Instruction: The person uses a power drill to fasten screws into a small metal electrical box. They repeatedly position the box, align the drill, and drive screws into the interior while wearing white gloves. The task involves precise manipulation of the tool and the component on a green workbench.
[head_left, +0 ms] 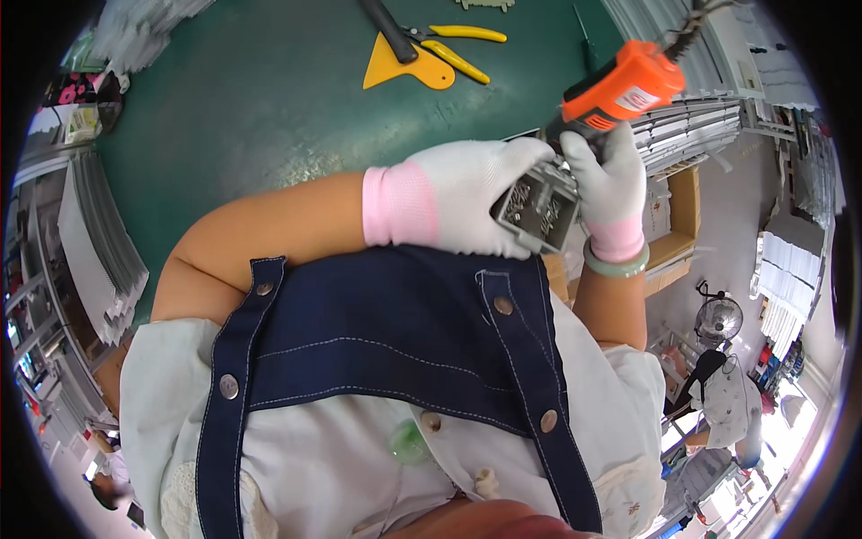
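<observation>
My left hand (476, 193), in a white knit glove with a pink cuff, is closed around a small grey open box (558, 216). Small silvery screws (530, 202) lie inside it, and the box is tilted. Just right of the box, my right hand (615, 180), gloved the same way, is closed at the lower end of an orange and black electric screwdriver (624, 85). The tool slants down toward the box, and its tip is hidden near my fingers. Part of that grip is covered by the tool.
On the green tabletop (242, 117) lie a yellow scraper (391, 72), a black-handled tool (388, 29) across it, and yellow-handled cutters (462, 54). Stacked pale strips (691, 135) and a cardboard box (687, 211) stand at the right. A fan (718, 316) and a person (729, 400) are beyond.
</observation>
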